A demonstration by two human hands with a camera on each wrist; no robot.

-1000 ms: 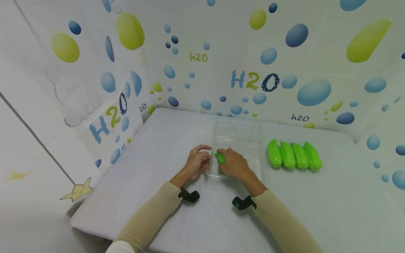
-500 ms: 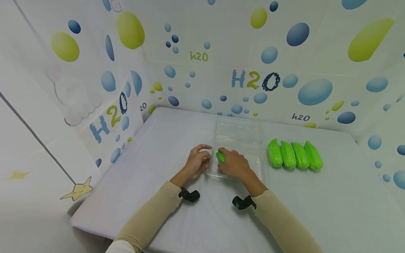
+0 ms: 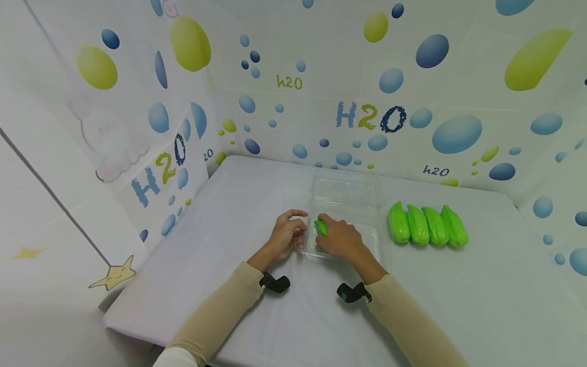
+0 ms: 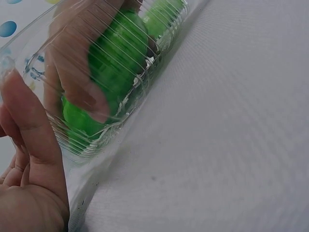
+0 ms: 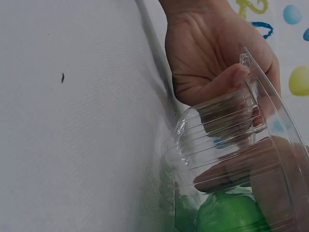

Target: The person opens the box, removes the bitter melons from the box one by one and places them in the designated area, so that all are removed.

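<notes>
My right hand (image 3: 340,237) grips a bright green, elongated fruit (image 3: 321,228) with a pointed tip inside the near half of a clear plastic container (image 3: 316,255). In the left wrist view, the fruit (image 4: 120,58) and the right hand's fingers (image 4: 91,89) show through the container's ribbed wall. My left hand (image 3: 284,235) is at the container's left side. Its thumb (image 5: 236,77) lies at the rim in the right wrist view, with other fingers partly seen behind the plastic. The right hand hides much of the fruit in the head view.
Several similar green fruits (image 3: 427,225) stand side by side on the white-covered table (image 3: 481,285), right of the container. The container's lid (image 3: 346,188) lies folded back toward the patterned wall (image 3: 312,102). A black wrist camera (image 3: 352,293) sits on the right wrist.
The right hand and the green fruit have shifted very slightly right within the container. The left hand and the row of fruits look unchanged.
</notes>
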